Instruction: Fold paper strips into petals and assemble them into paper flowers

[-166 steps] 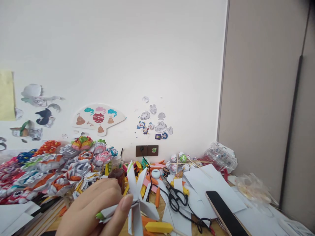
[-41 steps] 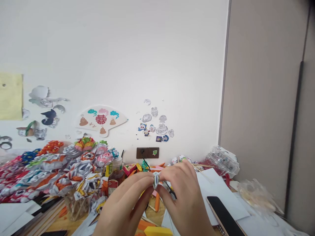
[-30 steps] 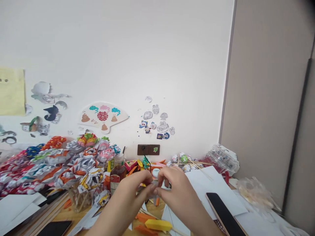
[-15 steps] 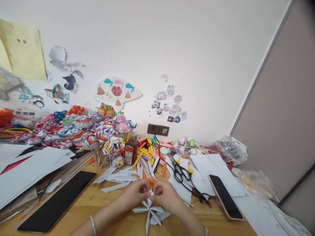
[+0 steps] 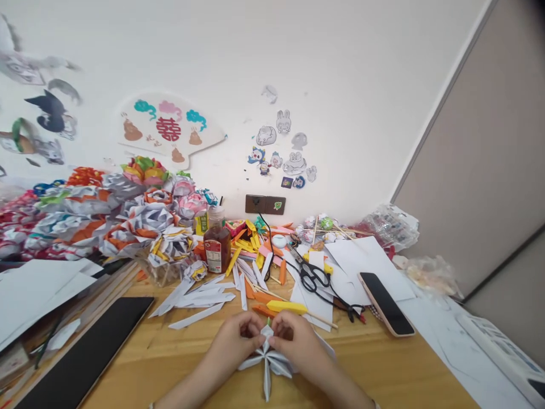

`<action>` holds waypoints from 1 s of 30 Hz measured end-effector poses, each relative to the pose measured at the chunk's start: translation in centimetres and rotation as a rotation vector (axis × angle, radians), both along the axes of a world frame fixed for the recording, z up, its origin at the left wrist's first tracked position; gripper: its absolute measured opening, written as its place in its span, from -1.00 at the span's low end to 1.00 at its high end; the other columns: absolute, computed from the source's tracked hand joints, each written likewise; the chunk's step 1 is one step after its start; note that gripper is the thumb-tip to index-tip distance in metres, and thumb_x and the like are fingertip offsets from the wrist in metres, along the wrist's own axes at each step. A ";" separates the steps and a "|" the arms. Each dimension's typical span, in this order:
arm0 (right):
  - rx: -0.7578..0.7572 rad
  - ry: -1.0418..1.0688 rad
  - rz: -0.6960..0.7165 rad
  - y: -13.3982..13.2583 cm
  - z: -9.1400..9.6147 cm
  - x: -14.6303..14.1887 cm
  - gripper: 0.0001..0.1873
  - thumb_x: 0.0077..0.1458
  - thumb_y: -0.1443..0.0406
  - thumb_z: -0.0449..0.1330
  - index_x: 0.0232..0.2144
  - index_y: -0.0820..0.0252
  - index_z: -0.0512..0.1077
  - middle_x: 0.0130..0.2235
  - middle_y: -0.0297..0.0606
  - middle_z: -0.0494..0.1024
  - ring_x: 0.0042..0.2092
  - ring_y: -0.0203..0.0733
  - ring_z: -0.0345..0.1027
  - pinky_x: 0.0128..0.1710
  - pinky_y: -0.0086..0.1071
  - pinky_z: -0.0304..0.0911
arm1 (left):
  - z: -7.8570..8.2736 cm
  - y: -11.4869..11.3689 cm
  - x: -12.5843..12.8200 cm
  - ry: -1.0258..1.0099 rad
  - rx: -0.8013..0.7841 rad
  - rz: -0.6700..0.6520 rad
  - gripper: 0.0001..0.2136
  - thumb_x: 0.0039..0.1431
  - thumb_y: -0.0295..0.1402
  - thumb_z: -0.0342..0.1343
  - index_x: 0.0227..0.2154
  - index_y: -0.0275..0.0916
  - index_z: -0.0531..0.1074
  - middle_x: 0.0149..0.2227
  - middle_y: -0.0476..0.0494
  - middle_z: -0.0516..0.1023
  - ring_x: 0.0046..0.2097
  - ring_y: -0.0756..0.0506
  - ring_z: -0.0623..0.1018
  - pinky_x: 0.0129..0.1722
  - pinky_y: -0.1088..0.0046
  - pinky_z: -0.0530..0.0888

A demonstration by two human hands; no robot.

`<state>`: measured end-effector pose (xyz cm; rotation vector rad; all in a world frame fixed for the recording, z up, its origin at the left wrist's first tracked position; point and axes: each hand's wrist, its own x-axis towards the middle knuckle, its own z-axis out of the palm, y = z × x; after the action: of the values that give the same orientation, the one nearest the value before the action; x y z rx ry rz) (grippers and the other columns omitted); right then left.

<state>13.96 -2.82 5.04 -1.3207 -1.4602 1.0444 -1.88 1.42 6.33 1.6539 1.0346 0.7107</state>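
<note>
A white folded-paper flower with narrow creased petals is held above the wooden table, low in the middle of the head view. My left hand pinches its top petal from the left, thumb and fingertips together. On the other side my right hand grips the same petal between thumb and curled fingers. Both sets of fingertips almost meet there. Just beyond the hands lie a yellow folded paper strip and a thin wooden stick. White paper strips are spread out past my left hand.
Black-handled scissors rest on white paper near a black cable. To the right lies a phone, to the left a long black panel. A glue bottle stands before heaped paper flowers. The wooden table runs underneath.
The view has shifted and tilted down somewhat. The hands keep hold of the paper flower's upper petal, and more of that petal now shows between the fingers.
</note>
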 end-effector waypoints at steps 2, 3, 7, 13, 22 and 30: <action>-0.030 0.005 0.026 -0.2 0.3 0.1 -0.80 -0.20 0.53 0.16 -0.47 0.20 0.40 -0.51 -0.46 0.40 -0.43 -0.29 0.28 -0.42 -0.47 0.14 | -0.1 -0.4 0.1 0.023 0.033 0.027 -0.97 -0.17 -0.40 0.11 -0.56 -0.22 0.39 -0.59 0.05 0.42 -0.48 -0.06 0.43 -0.41 0.44 0.36; -0.041 -0.005 0.024 -0.2 0.4 0.2 -0.80 -0.21 0.54 0.17 -0.48 0.20 0.40 -0.53 -0.48 0.38 -0.45 -0.30 0.26 -0.44 -0.49 0.12 | -0.1 -0.6 0.2 0.030 0.053 0.040 -0.98 -0.15 -0.41 0.10 -0.57 -0.21 0.39 -0.58 0.04 0.43 -0.47 -0.07 0.44 -0.40 0.43 0.36; -0.046 -0.060 -0.038 -0.2 0.1 -0.1 -0.84 -0.17 0.54 0.20 -0.54 0.21 0.39 -0.58 -0.50 0.35 -0.50 -0.33 0.21 -0.52 -0.50 0.03 | -0.1 -1.1 0.2 0.109 0.166 0.060 -0.91 -0.09 -0.43 0.05 -0.55 -0.20 0.45 -0.53 -0.02 0.49 -0.42 -0.11 0.48 -0.38 0.42 0.38; 0.039 -0.105 -0.095 -0.1 -0.2 -0.5 -0.79 -0.21 0.60 0.16 -0.59 0.22 0.39 -0.54 -0.46 0.38 -0.47 -0.32 0.25 -0.48 -0.50 0.09 | 0.5 -1.1 -0.1 0.300 0.308 0.004 -0.86 -0.01 -0.47 0.03 -0.57 -0.22 0.47 -0.51 -0.09 0.55 -0.43 -0.12 0.51 -0.43 0.45 0.38; -0.016 -0.128 -0.090 -0.6 -0.1 -0.3 -0.74 -0.25 0.61 0.10 -0.55 0.19 0.41 -0.57 -0.46 0.36 -0.50 -0.29 0.24 -0.52 -0.49 0.06 | -2.0 -1.8 0.0 0.216 0.951 0.019 -0.72 0.18 -0.50 -0.08 -0.61 -0.23 0.40 -0.59 -0.06 0.47 -0.51 -0.07 0.45 -0.49 0.50 0.35; 0.542 -0.386 -0.096 -0.8 -0.5 -0.5 -0.77 -0.25 0.59 0.07 -0.57 0.19 0.33 -0.50 -0.34 0.41 -0.38 -0.19 0.27 -0.36 -0.39 0.09 | 0.3 -1.1 -0.6 0.121 0.300 -0.030 -0.81 -0.01 -0.50 -0.12 -0.43 -0.21 0.40 -0.46 -0.10 0.55 -0.40 -0.12 0.53 -0.39 0.42 0.45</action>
<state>13.44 -3.59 4.49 -1.2086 -1.7813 0.2924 -2.48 0.31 6.59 1.9875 1.0229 0.7831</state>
